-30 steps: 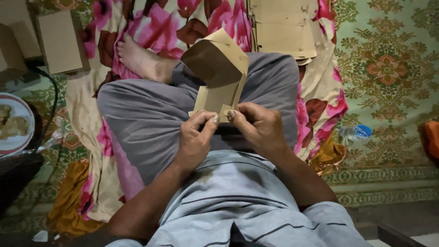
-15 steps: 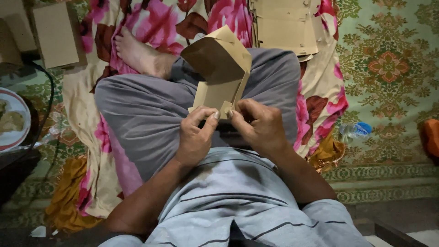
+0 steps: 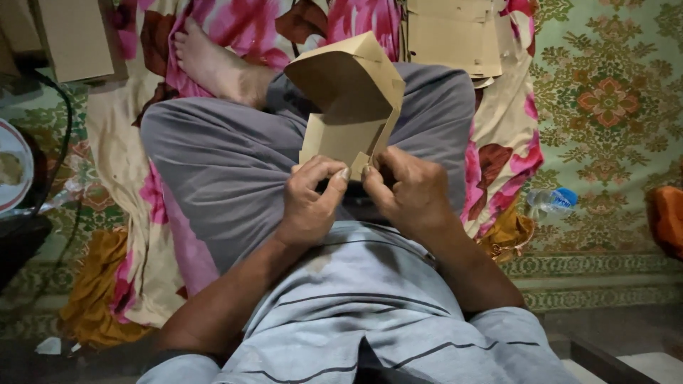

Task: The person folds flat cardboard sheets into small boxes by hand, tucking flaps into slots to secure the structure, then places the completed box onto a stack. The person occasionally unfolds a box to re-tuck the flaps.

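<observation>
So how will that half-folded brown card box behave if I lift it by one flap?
The card box looks thin and light. Held only at its lower tab by the left hand and right hand, its open panels would probably flex and sag.

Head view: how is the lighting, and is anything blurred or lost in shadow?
Head view: dim, soft indoor light; the brown paper bag and both hands, left hand and right hand, are reasonably sharp; the lower left corner sinks into dark shadow; the plastic bottle looks soft; edges bend slightly.

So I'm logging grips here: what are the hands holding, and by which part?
Both hands, left and right, pinch a brown cardboard box by the small flap at its near bottom edge.
</observation>
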